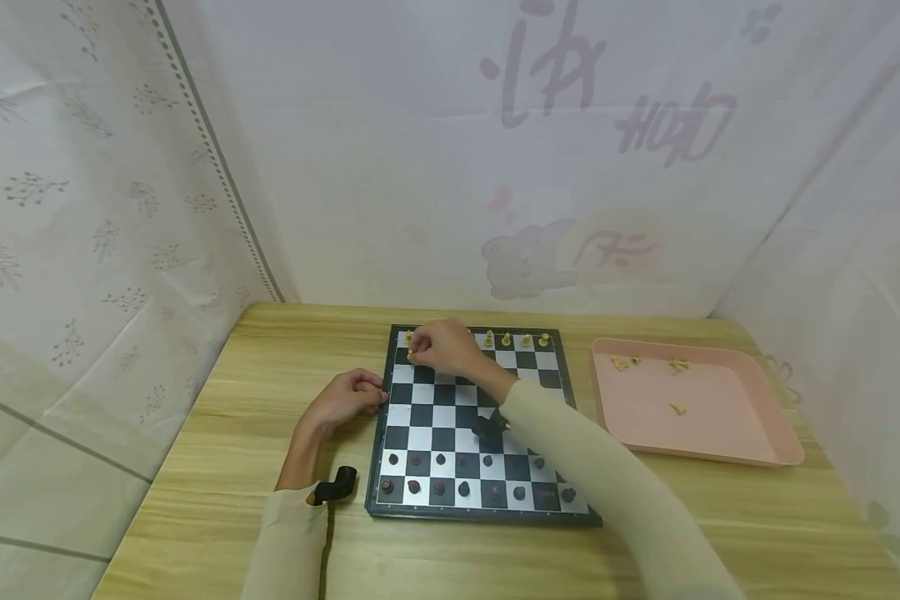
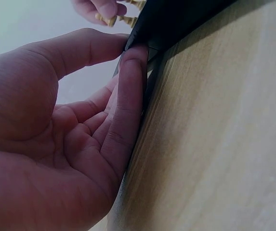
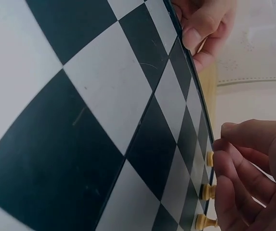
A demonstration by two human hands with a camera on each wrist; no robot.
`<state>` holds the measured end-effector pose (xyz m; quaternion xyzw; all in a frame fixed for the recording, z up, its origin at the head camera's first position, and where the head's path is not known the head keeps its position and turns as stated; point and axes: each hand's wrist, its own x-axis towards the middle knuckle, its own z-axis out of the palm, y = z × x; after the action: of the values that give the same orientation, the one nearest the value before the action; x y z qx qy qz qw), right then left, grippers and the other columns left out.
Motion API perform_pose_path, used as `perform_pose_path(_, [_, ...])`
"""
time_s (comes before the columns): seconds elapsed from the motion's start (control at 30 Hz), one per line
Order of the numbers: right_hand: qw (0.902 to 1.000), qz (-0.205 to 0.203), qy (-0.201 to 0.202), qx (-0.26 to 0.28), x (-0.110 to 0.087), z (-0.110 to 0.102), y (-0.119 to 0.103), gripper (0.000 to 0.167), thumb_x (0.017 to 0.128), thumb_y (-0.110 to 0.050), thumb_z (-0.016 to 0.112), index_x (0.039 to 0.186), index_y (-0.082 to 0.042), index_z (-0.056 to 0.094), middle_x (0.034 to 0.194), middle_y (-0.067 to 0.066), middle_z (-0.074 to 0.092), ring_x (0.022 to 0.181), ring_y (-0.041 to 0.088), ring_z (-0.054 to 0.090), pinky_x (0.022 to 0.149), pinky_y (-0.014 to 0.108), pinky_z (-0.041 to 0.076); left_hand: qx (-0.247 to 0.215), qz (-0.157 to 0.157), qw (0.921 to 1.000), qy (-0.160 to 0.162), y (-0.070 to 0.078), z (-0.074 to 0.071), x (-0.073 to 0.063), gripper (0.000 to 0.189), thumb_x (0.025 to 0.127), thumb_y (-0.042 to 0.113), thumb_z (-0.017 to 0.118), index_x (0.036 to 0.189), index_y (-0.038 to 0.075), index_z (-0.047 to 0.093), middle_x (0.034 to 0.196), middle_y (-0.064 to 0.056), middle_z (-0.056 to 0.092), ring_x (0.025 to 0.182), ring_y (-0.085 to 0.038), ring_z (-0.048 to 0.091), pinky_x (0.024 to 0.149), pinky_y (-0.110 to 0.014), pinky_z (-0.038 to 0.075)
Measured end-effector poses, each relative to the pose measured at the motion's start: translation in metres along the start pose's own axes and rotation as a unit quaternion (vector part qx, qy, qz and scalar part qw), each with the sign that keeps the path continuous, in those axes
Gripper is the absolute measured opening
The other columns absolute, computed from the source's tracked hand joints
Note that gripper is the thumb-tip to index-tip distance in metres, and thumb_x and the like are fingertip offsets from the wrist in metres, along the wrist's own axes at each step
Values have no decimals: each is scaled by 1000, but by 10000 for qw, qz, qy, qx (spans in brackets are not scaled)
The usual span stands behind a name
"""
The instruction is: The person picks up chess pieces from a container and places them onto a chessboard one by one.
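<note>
A black-and-white chessboard lies on the wooden table. At its left edge my left hand pinches the rim between thumb and fingertips, as the left wrist view shows with the thumb on top. Over the far left corner, my right hand pinches a pale yellow chess pawn at its fingertips. In the left wrist view the pawn shows below the right fingers. Other yellow chess pieces stand along the far row, some hidden behind the right hand. Dark chess pieces occupy the two near rows.
To the right, a pink tray holds several loose yellow pieces. A dark shape sits beside the right sleeve on the board. A black strap mount juts from the left wrist. Patterned curtains surround the table.
</note>
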<state>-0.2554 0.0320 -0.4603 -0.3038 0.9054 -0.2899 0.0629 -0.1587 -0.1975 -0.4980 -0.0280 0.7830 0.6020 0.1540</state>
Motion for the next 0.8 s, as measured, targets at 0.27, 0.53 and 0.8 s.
perform_pose_path(0.27, [9993, 170, 121, -301, 6, 10, 0, 6, 95, -18, 88, 96, -16, 83, 86, -8, 77, 81, 10, 69, 79, 33, 55, -13, 13, 10000, -15, -1, 0, 1, 28, 102, 1, 74, 124, -11, 63, 96, -11, 73, 84, -16, 67, 78, -28, 58])
perform_pose_path(0.53, [9980, 175, 218, -560, 7, 16, 3, 6, 95, -21, 89, 95, -19, 83, 85, -9, 76, 81, 12, 65, 77, 34, 52, 13, 48, 10000, -15, -3, 0, 1, 28, 101, 1, 75, 123, -11, 63, 96, -11, 72, 84, -16, 67, 77, -28, 58])
perform_pose_path(0.8, [9973, 243, 214, -652, 6, 17, -2, 5, 95, -21, 89, 94, -18, 84, 87, -8, 77, 82, 13, 66, 74, 34, 53, 12, 17, 10000, 28, -4, 0, 2, 26, 101, 0, 74, 123, -11, 63, 95, -10, 72, 83, -16, 66, 76, -27, 57])
